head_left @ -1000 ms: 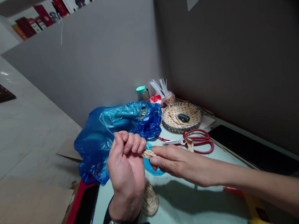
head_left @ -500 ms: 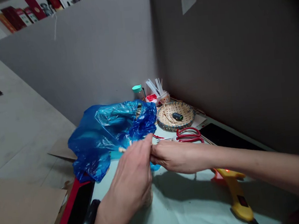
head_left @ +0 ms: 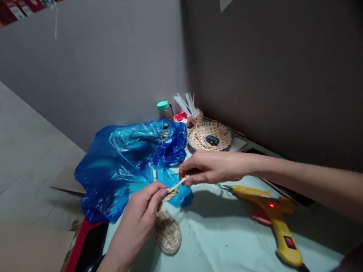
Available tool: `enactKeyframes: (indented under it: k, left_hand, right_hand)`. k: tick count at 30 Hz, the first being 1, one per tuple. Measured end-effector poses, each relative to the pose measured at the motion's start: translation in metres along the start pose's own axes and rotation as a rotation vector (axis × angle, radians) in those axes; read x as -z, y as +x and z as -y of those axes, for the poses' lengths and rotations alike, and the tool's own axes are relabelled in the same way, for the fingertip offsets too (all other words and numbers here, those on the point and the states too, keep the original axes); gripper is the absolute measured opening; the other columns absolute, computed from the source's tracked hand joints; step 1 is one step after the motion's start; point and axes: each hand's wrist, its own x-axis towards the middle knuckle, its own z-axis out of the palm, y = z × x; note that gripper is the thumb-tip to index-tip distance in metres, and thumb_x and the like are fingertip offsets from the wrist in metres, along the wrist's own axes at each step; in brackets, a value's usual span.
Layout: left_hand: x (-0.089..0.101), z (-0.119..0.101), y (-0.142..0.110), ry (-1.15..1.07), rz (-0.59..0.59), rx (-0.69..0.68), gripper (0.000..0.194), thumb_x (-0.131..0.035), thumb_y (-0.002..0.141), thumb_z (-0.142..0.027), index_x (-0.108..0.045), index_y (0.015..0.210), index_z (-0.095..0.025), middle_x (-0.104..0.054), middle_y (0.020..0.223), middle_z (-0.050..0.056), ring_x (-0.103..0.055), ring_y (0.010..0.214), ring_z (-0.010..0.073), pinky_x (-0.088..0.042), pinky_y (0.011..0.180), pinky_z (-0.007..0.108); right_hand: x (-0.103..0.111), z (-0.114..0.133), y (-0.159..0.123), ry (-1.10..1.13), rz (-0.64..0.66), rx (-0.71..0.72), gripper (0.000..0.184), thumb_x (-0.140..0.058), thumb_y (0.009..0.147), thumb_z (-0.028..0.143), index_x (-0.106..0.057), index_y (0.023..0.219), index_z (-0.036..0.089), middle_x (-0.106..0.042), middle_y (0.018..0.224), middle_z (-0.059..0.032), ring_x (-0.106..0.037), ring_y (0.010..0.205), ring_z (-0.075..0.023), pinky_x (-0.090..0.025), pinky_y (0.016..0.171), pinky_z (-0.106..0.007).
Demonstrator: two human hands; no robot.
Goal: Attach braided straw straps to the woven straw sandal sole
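Note:
My left hand [head_left: 143,209] is closed on a braid of flat straw strands [head_left: 170,194], pinched between thumb and fingers. Below that hand is a coiled straw piece [head_left: 168,234], rounded at its near end; its upper part is hidden, so I cannot tell how it joins the braid. Between the thumb and fingers of my right hand [head_left: 203,168] is the end of a pale straw strand [head_left: 182,181], stretched across from the left hand. A yellow glue gun [head_left: 280,224] with a lit red light lies to the right, nozzle pointing left.
A crumpled blue plastic bag [head_left: 116,158] covers the table's left back. Behind are a round woven basket [head_left: 201,145] with a dark thread spool [head_left: 212,140], a jar with a turquoise lid [head_left: 164,108] and a cup of glue sticks [head_left: 195,117]. Grey partitions [head_left: 124,60] enclose the back.
My hands have come apart, and the strand between them now shows. The right hand rose slightly, the left moved left. The coiled straw piece and more of the glue gun came into sight.

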Motion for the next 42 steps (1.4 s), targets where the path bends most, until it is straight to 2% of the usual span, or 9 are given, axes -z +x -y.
enactKeyframes:
  k: [4, 6, 12, 17, 22, 26, 32, 36, 42]
  left_hand:
    - [0.002, 0.025, 0.003, -0.312, -0.178, 0.111, 0.034, -0.062, 0.083, -0.053, -0.066, 0.079, -0.02, -0.044, 0.061, -0.005, -0.036, 0.057, 0.0127, -0.028, 0.051, 0.024]
    - [0.0, 0.035, 0.008, -0.481, -0.191, 0.189, 0.04, -0.069, 0.075, -0.058, -0.065, 0.074, -0.019, -0.039, 0.058, -0.006, -0.031, 0.054, 0.0112, -0.026, 0.049, 0.023]
    - [-0.015, 0.042, 0.018, -0.561, -0.218, 0.252, 0.044, -0.074, 0.071, -0.057, -0.067, 0.076, -0.014, -0.038, 0.057, -0.007, -0.028, 0.052, 0.0088, -0.021, 0.048, 0.021]
    - [-0.038, 0.036, 0.023, -0.578, -0.284, 0.262, 0.034, -0.071, 0.077, -0.049, -0.064, 0.078, -0.015, -0.041, 0.061, -0.006, -0.031, 0.055, 0.0099, -0.023, 0.051, 0.021]
    - [-0.052, 0.036, 0.03, -0.551, -0.299, 0.255, 0.032, -0.068, 0.079, -0.046, -0.061, 0.069, -0.016, -0.041, 0.061, -0.005, -0.033, 0.058, 0.0114, -0.024, 0.054, 0.023]
    - [-0.055, 0.033, 0.035, -0.523, -0.312, 0.228, 0.031, -0.065, 0.083, -0.042, -0.059, 0.068, -0.017, -0.04, 0.06, -0.005, -0.032, 0.058, 0.0116, -0.024, 0.054, 0.024]
    - [-0.059, 0.018, 0.041, -0.507, -0.327, 0.191, 0.027, -0.059, 0.087, -0.04, -0.06, 0.073, -0.017, -0.038, 0.061, -0.006, -0.033, 0.058, 0.0114, -0.025, 0.053, 0.024]
    - [-0.058, 0.006, 0.042, -0.513, -0.364, 0.176, 0.027, -0.058, 0.089, -0.041, -0.061, 0.075, -0.017, -0.041, 0.062, -0.005, -0.035, 0.059, 0.0117, -0.028, 0.054, 0.023]
    - [-0.057, -0.004, 0.057, -0.575, -0.428, 0.174, 0.027, -0.061, 0.088, -0.041, -0.063, 0.077, -0.017, -0.043, 0.061, -0.005, -0.037, 0.059, 0.0108, -0.03, 0.053, 0.022]
  right_hand:
    - [0.023, -0.02, 0.002, -0.004, -0.043, 0.036, 0.025, -0.056, 0.097, 0.032, -0.07, 0.098, 0.011, -0.063, 0.078, -0.0008, -0.053, 0.069, -0.0114, -0.039, 0.062, -0.022]
    - [0.039, -0.031, 0.002, -0.033, -0.084, 0.03, 0.026, -0.055, 0.098, 0.032, -0.069, 0.104, 0.011, -0.067, 0.086, -0.0033, -0.057, 0.075, -0.0127, -0.042, 0.065, -0.022]
    - [0.071, -0.058, -0.005, -0.233, -0.274, -0.011, 0.021, -0.055, 0.098, 0.027, -0.07, 0.102, 0.013, -0.069, 0.1, -0.0071, -0.062, 0.089, -0.0171, -0.048, 0.082, -0.032]
    - [0.05, -0.083, -0.011, -0.399, -0.327, -0.098, 0.024, -0.06, 0.096, 0.033, -0.064, 0.111, 0.015, -0.066, 0.115, -0.0071, -0.063, 0.105, -0.0225, -0.052, 0.092, -0.046]
    - [0.026, -0.084, -0.037, -0.537, -0.385, -0.305, 0.028, -0.06, 0.096, 0.031, -0.061, 0.12, 0.016, -0.062, 0.122, -0.0086, -0.062, 0.107, -0.0235, -0.054, 0.09, -0.046]
    - [0.003, -0.06, -0.067, -0.582, -0.221, -0.434, 0.015, -0.06, 0.096, 0.029, -0.065, 0.099, 0.014, -0.067, 0.096, -0.003, -0.065, 0.082, -0.0156, -0.056, 0.075, -0.035]
    - [-0.041, -0.062, -0.071, -0.619, -0.105, -0.513, 0.013, -0.06, 0.094, 0.023, -0.064, 0.103, 0.014, -0.066, 0.101, -0.0051, -0.064, 0.091, -0.0192, -0.055, 0.08, -0.039]
    - [-0.043, -0.074, -0.066, -0.558, -0.14, -0.494, 0.014, -0.051, 0.089, 0.007, -0.063, 0.095, 0.012, -0.066, 0.089, -0.0117, -0.063, 0.08, -0.0247, -0.051, 0.07, -0.039]
    - [-0.028, -0.06, -0.094, -0.338, -0.24, -0.431, 0.033, -0.048, 0.094, 0.027, -0.051, 0.126, 0.02, -0.066, 0.106, -0.0127, -0.065, 0.085, -0.0239, -0.054, 0.073, -0.035]
